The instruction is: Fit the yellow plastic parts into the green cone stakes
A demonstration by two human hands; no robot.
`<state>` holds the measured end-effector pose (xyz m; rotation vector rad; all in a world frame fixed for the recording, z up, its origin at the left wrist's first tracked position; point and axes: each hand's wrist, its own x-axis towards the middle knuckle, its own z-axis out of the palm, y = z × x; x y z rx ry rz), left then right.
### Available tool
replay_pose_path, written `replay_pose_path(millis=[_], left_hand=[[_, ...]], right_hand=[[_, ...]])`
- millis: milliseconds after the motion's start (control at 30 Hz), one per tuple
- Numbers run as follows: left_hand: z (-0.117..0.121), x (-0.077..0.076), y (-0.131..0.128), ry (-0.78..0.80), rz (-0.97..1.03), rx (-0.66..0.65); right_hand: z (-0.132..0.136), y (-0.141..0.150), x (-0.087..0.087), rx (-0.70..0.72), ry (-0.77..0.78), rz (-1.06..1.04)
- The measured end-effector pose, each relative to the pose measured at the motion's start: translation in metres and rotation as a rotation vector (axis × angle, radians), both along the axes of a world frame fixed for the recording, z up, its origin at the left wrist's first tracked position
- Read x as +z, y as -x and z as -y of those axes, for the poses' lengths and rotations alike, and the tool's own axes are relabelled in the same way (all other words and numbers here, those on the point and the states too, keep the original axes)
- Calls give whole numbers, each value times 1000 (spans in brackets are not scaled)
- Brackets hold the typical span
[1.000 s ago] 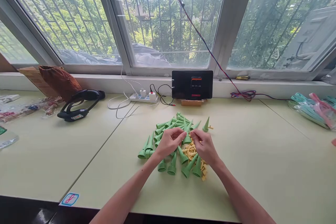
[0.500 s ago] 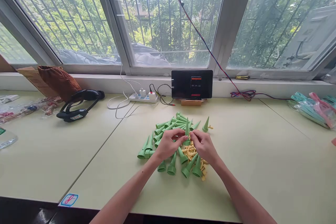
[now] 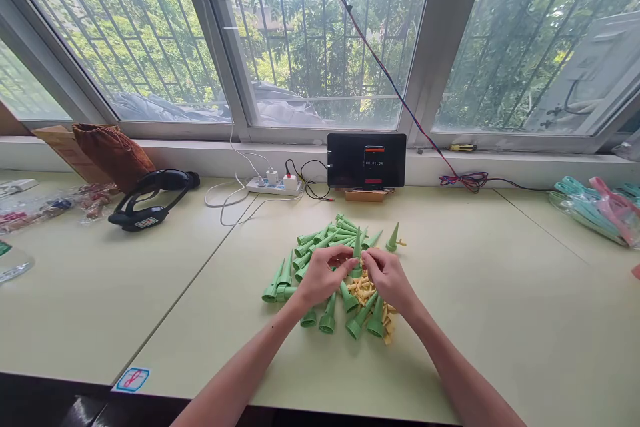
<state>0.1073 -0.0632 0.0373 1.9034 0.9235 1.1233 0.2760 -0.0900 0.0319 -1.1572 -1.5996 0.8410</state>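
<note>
My left hand (image 3: pixel 325 275) is closed on a green cone-shaped watering spike (image 3: pixel 357 243), held upright with its tip up. My right hand (image 3: pixel 391 275) pinches against the spike's right side; a small yellow valve piece shows only in part between those fingertips. Under and between the hands lies a heap of small yellow valve pieces (image 3: pixel 361 285). Several loose green spikes (image 3: pixel 327 317) lie around it, with more piled behind my left hand. Beyond my right hand stands a green spike (image 3: pixel 393 239) with a yellow piece sticking out of its side.
A dark tablet (image 3: pixel 367 161) showing a timer leans at the back of the table (image 3: pixel 500 320). To its left are a power strip (image 3: pixel 275 187) with cables and a black headset (image 3: pixel 150 200). Bagged straps (image 3: pixel 595 207) lie far right, and a bundled cable (image 3: pixel 463 180) sits by the window.
Both hands stay almost in place at the held spike, which has dipped very slightly. The timer reading on the tablet has advanced.
</note>
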Motion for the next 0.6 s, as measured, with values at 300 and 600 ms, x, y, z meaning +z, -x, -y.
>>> replay_pose_path(millis=[300,600], left_hand=[[-4,1,1,142,81,-67],[-5,11,3,185,35,-104]], right_hand=[[3,3,1,-42,-109,88],[6,8,-2,36,-181,199]])
